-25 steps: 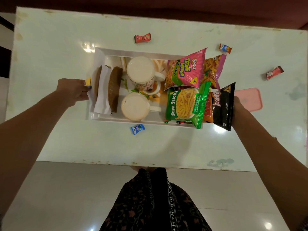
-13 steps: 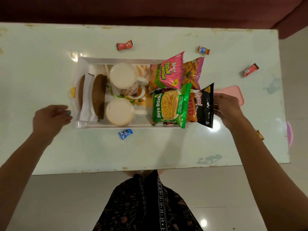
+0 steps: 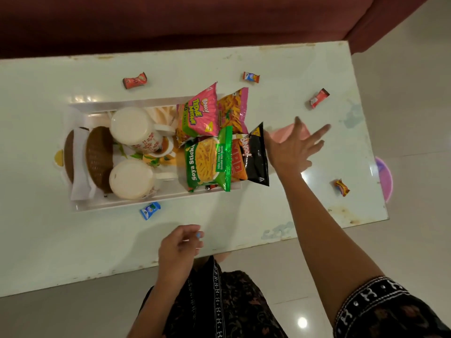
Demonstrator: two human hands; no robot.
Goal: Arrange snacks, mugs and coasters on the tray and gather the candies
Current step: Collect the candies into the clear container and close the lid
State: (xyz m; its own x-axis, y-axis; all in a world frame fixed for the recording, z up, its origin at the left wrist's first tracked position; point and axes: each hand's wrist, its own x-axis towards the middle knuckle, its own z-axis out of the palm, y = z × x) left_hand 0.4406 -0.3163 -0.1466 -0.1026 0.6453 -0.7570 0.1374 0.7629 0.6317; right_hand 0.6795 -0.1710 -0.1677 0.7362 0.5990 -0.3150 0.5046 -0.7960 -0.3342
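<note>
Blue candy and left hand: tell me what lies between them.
Nothing. In the head view only bare table separates the blue candy from the left hand.

Your feed's dim and warm, lit from overhead: glare spots on the glossy worktop [image 3: 48,240] behind the tray and by your right hand [image 3: 291,152], another on the floor [image 3: 302,322], soft shadow under your left hand [image 3: 179,245], right fingers motion-blurred, wide-angle bowing at the edges, overall soft.
</note>
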